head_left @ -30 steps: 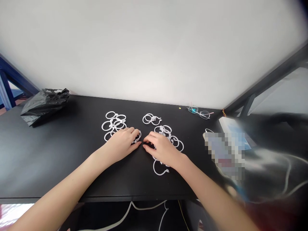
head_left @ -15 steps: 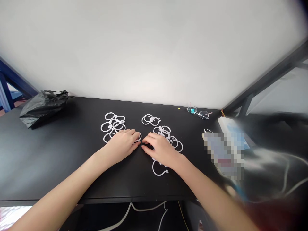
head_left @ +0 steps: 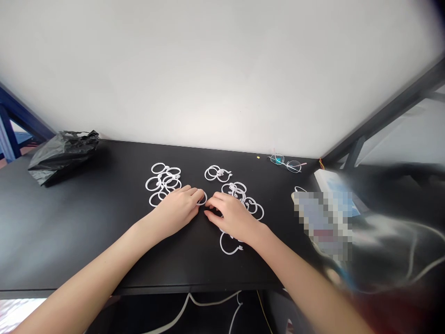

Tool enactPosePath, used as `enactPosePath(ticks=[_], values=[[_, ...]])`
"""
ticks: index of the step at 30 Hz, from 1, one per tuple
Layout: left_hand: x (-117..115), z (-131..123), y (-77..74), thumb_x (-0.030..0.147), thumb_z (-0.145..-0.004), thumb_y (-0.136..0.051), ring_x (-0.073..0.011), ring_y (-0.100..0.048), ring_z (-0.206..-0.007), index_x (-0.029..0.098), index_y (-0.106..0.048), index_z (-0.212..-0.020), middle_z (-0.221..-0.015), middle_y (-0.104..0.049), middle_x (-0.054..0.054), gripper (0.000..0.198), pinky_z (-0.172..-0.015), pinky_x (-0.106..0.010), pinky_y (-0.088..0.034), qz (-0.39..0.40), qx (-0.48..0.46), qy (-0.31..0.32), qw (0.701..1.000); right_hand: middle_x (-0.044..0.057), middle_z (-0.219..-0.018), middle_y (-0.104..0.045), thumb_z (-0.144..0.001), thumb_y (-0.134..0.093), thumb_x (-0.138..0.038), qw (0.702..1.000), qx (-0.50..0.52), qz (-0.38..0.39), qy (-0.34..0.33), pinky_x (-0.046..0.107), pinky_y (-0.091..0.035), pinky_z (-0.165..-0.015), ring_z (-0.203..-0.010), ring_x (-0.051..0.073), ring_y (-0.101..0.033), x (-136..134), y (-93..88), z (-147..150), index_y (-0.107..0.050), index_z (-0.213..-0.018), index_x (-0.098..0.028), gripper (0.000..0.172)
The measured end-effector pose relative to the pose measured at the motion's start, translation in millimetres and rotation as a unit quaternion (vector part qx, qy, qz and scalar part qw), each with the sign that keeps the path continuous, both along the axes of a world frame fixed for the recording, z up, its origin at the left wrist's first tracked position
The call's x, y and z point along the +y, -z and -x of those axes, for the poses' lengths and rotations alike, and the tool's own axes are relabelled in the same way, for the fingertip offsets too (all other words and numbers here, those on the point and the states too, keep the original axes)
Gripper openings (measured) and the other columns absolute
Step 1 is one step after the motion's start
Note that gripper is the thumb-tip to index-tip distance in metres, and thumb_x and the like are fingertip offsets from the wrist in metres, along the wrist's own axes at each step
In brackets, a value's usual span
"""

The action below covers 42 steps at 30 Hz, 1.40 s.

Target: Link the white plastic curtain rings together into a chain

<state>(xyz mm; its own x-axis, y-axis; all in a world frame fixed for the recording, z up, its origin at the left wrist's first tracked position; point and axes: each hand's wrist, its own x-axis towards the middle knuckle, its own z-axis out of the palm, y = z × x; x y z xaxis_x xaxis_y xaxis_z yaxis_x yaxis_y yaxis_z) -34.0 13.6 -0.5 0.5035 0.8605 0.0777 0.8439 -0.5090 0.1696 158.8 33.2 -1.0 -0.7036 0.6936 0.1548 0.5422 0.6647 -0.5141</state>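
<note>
No writing, label, brand, number or sign can be read anywhere in this view.

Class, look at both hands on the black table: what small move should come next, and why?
Probably the left hand should lift the white ring under its fingertips toward the right hand. The ring lies flat on the black table, and both hands' fingertips nearly meet there.

My hands meet at the middle of the frame on the table (head_left: 69, 232): left hand (head_left: 177, 206) over a ring (head_left: 201, 199), right hand (head_left: 232, 215) just right of it. One pile of rings (head_left: 162, 178) lies upper left of my left hand, a small cluster (head_left: 217, 173) sits above centre (toward the wall), and more rings (head_left: 250, 202) lie by my right hand. A bag (head_left: 60, 153) sits far left, glasses (head_left: 287, 162) upper right.
</note>
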Motion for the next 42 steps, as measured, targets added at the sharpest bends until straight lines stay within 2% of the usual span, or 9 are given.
enactPosePath(ticks=[11,15,20,23,26,29,33,38,42], values=[[-4,-6,-2.7,0.005,-0.079,-0.038,-0.0177,-0.051,-0.061,0.02,-0.042,-0.087,-0.076,-0.057,-0.002,0.017,-0.066,-0.033,-0.043,-0.064,-0.05,-0.01,0.997,0.002,-0.081,-0.059,-0.088,-0.06,-0.016,1.0,0.002,-0.007,-0.001,0.027,-0.045,-0.068,-0.075,0.015,-0.056,1,1.8,0,-0.065,-0.088,-0.015,0.005],[-4,-5,-7.8,0.01,-0.081,-0.043,-0.0205,-0.056,-0.08,0.022,-0.044,-0.085,-0.077,-0.059,-0.001,0.012,-0.09,-0.042,-0.042,-0.156,-0.101,-0.044,0.981,0.002,-0.08,-0.059,-0.088,-0.06,-0.016,1.0,0.007,-0.014,-0.003,0.027,-0.045,-0.067,-0.075,0.015,-0.057,1,2.6,1,-0.065,-0.087,-0.016,0.005],[-6,-6,-13.3,0.015,-0.084,-0.047,-0.0206,-0.058,-0.094,0.023,-0.043,-0.083,-0.086,-0.064,-0.001,0.009,-0.112,-0.051,-0.024,-0.182,-0.145,-0.083,0.969,0.003,-0.081,-0.06,-0.088,-0.06,-0.016,1.0,0.01,-0.016,-0.001,0.027,-0.046,-0.069,-0.076,0.016,-0.058,1,2.7,1,-0.064,-0.087,-0.015,0.005],[-8,-8,-16.5,0.019,-0.085,-0.047,-0.0184,-0.058,-0.086,0.022,-0.043,-0.083,-0.085,-0.061,0.0,0.005,-0.106,-0.048,-0.033,-0.139,-0.197,-0.09,0.966,0.003,-0.082,-0.06,-0.088,-0.06,-0.015,1.0,0.013,-0.011,-0.003,0.027,-0.046,-0.07,-0.076,0.016,-0.058,1,2.9,0,-0.064,-0.086,-0.015,0.004],[-11,-9,-20.6,0.025,-0.086,-0.05,-0.016,-0.055,-0.075,0.022,-0.045,-0.088,-0.08,-0.058,0.001,0.006,-0.08,-0.035,-0.047,-0.031,-0.282,-0.103,0.953,0.003,-0.081,-0.06,-0.088,-0.059,-0.015,1.0,0.016,-0.015,-0.007,0.027,-0.046,-0.068,-0.075,0.016,-0.057,1,3.8,0,-0.063,-0.085,-0.015,0.005],[-11,-7,-23.6,0.029,-0.087,-0.055,-0.0135,-0.055,-0.067,0.022,-0.045,-0.098,-0.074,-0.058,0.003,0.017,-0.063,-0.027,-0.045,0.107,-0.396,-0.09,0.907,0.002,-0.078,-0.058,-0.089,-0.058,-0.015,0.999,0.019,-0.025,-0.009,0.026,-0.044,-0.065,-0.072,0.015,-0.055,2,4.9,0,-0.061,-0.082,-0.015,0.007],[-7,-4,-24.3,0.032,-0.089,-0.057,-0.0143,-0.061,-0.067,0.021,-0.045,-0.099,-0.07,-0.064,0.003,0.02,-0.066,-0.028,-0.048,0.254,-0.532,-0.075,0.804,0.002,-0.079,-0.059,-0.089,-0.055,-0.015,0.999,0.046,-0.01,-0.002,0.025,-0.044,-0.064,-0.07,0.013,-0.055,0,4.9,1,-0.061,-0.084,-0.016,0.008],[-2,-1,-21.9,0.032,-0.09,-0.06,-0.0167,-0.068,-0.073,0.021,-0.05,-0.102,-0.076,-0.07,0.0,0.019,-0.076,-0.033,-0.05,0.321,-0.606,-0.097,0.721,0.002,-0.082,-0.06,-0.09,-0.049,-0.014,0.99,0.136,-0.008,0.039,0.027,-0.047,-0.068,-0.073,0.015,-0.058,-4,4.3,2,-0.056,-0.09,-0.018,0.008],[-3,-3,-21.2,0.032,-0.089,-0.061,-0.0194,-0.071,-0.081,0.021,-0.054,-0.107,-0.086,-0.073,-0.004,0.022,-0.084,-0.036,-0.052,0.371,-0.63,-0.085,0.677,0.006,-0.095,-0.065,-0.091,-0.041,-0.009,0.974,0.217,-0.012,0.07,0.031,-0.052,-0.075,-0.084,0.017,-0.063,-3,3.9,0,-0.056,-0.105,-0.019,0.023]])
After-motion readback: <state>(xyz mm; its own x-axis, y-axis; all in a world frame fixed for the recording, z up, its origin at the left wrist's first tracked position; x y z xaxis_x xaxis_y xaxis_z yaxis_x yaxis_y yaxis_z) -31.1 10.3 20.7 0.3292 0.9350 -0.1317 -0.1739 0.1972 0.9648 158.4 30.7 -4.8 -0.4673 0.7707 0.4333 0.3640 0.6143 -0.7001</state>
